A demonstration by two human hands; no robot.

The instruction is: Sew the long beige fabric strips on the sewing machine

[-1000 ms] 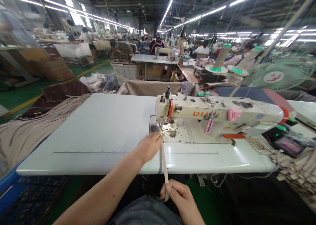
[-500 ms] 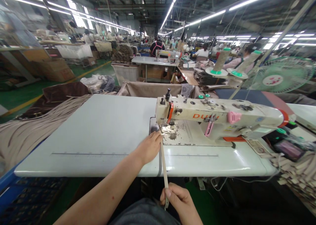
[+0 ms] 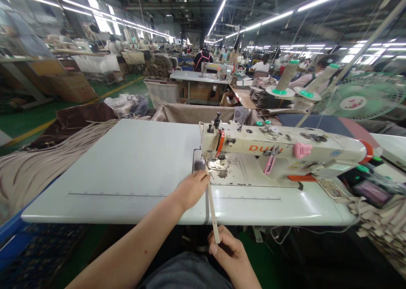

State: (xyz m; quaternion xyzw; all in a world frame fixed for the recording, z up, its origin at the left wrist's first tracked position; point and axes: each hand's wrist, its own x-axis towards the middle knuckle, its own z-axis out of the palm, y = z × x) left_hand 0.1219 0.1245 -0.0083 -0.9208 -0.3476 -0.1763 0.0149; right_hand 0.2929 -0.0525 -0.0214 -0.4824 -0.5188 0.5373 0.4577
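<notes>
A narrow beige strip (image 3: 213,208) runs from the presser foot area of the sewing machine (image 3: 241,145) down over the table's front edge. My left hand (image 3: 194,189) lies on the table just before the needle plate (image 3: 217,165), its fingers together, pressing the strip's upper part. Below the edge, my right hand (image 3: 229,251) has its fingers curled around the strip's lower end, with the thumb close beneath the tip. Under the left fingertips, part of the strip is hidden.
Long beige strips (image 3: 63,153) are heaped left of the white table (image 3: 136,153). Pink-handled thread snips (image 3: 270,162) hang on the machine. Thread cones (image 3: 287,77) and a green fan (image 3: 358,100) stand at right, above bundled strips (image 3: 380,225).
The strip has moved forward, so its lower end now stops at my right fingers instead of hanging past them. My right thumb has shifted off the strip's face. My left hand stays nearly in place.
</notes>
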